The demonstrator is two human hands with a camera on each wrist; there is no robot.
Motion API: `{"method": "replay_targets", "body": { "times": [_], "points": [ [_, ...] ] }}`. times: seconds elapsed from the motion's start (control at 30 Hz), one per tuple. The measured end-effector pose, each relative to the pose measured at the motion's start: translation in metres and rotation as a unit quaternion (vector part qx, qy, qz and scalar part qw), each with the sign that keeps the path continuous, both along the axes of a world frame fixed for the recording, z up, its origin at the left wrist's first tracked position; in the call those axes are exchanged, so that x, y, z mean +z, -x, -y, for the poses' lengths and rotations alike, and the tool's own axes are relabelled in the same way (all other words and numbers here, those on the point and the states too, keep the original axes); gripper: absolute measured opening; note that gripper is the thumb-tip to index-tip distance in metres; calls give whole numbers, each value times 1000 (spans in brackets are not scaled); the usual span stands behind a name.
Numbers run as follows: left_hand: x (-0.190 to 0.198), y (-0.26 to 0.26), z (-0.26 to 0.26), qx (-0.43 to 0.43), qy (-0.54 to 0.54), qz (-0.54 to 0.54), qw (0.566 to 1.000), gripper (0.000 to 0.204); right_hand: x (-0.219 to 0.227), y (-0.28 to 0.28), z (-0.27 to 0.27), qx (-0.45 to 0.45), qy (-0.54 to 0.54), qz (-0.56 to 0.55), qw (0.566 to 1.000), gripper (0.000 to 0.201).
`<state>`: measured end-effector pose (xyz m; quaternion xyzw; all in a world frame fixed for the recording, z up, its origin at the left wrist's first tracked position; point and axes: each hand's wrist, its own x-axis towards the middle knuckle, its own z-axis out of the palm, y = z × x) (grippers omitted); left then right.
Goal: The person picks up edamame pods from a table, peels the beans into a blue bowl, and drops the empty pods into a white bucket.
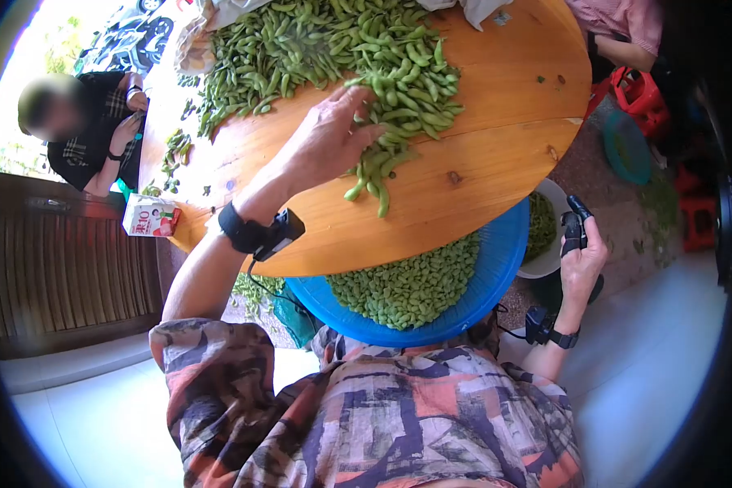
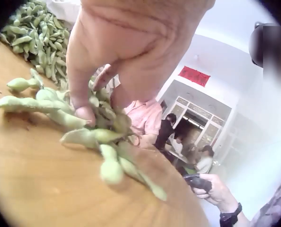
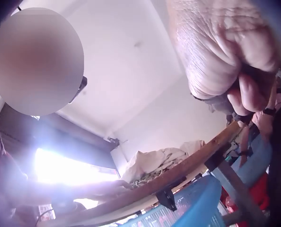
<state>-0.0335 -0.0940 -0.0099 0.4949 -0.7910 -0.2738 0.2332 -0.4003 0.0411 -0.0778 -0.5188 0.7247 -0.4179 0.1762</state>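
Note:
Green edamame pods (image 1: 321, 49) lie heaped across the wooden table (image 1: 496, 163). My left hand (image 1: 329, 138) reaches over the near side of the heap. In the left wrist view its fingers (image 2: 84, 113) curl down around a few pods (image 2: 102, 137) on the tabletop. Several pods trail from under that hand toward the table's near edge. My right hand (image 1: 581, 264) is raised beside the table on the right, over a white bowl (image 1: 555, 195). Black covers wrap its thumb and index finger, and the other fingers (image 3: 249, 94) bend loosely with nothing in them.
Below the table edge, a blue basin (image 1: 504, 252) holds many shelled beans (image 1: 415, 281). A drink carton (image 1: 150, 218) stands at the table's left edge. One person sits at the left, and another's pink sleeve (image 1: 626, 24) shows at the far right, near red stools (image 1: 638, 102).

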Motion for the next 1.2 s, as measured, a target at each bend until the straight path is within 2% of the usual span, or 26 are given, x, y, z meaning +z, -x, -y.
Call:
{"method": "replay_targets", "body": {
  "times": [0.1,0.13,0.2,0.23,0.3,0.33,0.4,0.53,0.6,0.63,0.67,0.7,0.73,0.8,0.83,0.9,0.97,1.0,1.07,1.13,1.17,1.2],
  "points": [
    [12,-16,-18,-7,25,-48,999,23,0,-4,2,9,12,17,1000,23],
    [23,-20,-26,70,-49,-92,992,14,0,-3,2,12,14,10,1000,23],
    [4,-56,-23,65,62,34,995,10,1,-2,1,15,15,1,1000,23],
    [-4,-61,-25,66,62,34,995,10,1,-1,1,17,10,-5,1000,22],
    [-9,-64,-37,60,-13,74,995,9,3,-3,2,19,5,-11,1000,22],
    [-7,-57,-44,83,19,97,992,8,5,-5,3,14,4,-4,1000,22],
    [-7,-49,-49,73,95,128,985,10,8,-10,4,8,3,-1,1000,22],
    [-2,-45,-57,81,129,110,982,13,17,-27,7,66,61,-25,996,25],
    [5,-34,-71,153,4,-7,988,13,23,-54,6,168,36,145,974,33],
    [6,-26,-80,166,-93,-105,976,13,27,-66,3,223,23,212,951,29],
    [12,-13,-93,128,-158,-172,964,17,31,-80,1,276,9,277,920,28],
    [10,-3,-104,100,-221,-207,948,15,38,-96,1,297,-17,271,915,28],
    [9,10,-114,101,-295,-263,913,12,46,-110,1,318,-43,265,909,29],
    [-3,25,-127,64,-338,-352,870,10,55,-124,1,379,-63,239,892,30],
    [-8,31,-131,63,-341,-353,869,10,54,-128,1,399,-34,217,890,31],
    [-18,42,-137,94,-315,-467,821,9,51,-130,1,404,-38,241,882,31],
    [-26,51,-142,106,-288,-480,822,9,47,-132,-2,395,-58,318,860,31],
    [-28,55,-144,117,-258,-490,825,10,45,-131,-3,393,-61,317,861,31],
    [-31,63,-146,136,-227,-485,833,11,42,-130,-3,361,-138,400,831,31],
    [-36,66,-148,157,-147,-444,870,11,37,-130,-4,355,-154,424,819,31],
    [-41,65,-149,158,-148,-444,870,11,35,-129,-4,349,-167,446,807,32],
    [-48,63,-149,147,-96,-384,906,13,33,-129,-3,349,-167,447,806,32]
  ]
}}
